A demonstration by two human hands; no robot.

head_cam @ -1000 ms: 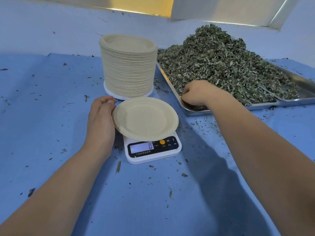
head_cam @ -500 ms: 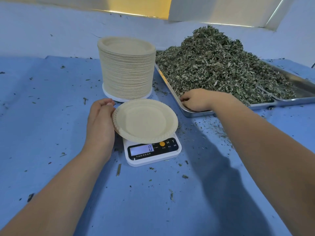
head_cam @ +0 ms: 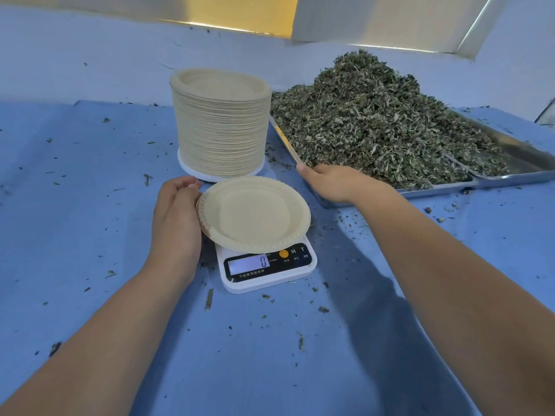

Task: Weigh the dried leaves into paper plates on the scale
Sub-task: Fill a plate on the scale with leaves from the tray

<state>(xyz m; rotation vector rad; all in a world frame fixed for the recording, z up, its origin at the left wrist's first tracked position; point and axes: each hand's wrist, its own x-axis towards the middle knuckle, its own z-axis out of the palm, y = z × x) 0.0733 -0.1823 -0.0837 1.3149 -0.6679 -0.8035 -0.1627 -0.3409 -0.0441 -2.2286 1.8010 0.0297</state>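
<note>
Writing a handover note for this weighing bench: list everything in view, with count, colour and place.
paper plate: one, beige, empty, on the scale
scale: one, white, centre, reads 0
plate stack: one, beige, behind the scale
dried leaves: one heap, green, in the tray
tray: count unclear, silver, right rear
cloth: one, blue, under everything, leaf-littered
left hand: one, holds the paper plate's left rim
right hand: one, at the tray's near corner, fingertips hidden

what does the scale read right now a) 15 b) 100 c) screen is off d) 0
d: the white digital kitchen scale shows a single 0 on its lit screen, and the round beige paper plate sitting on it is empty.
</note>
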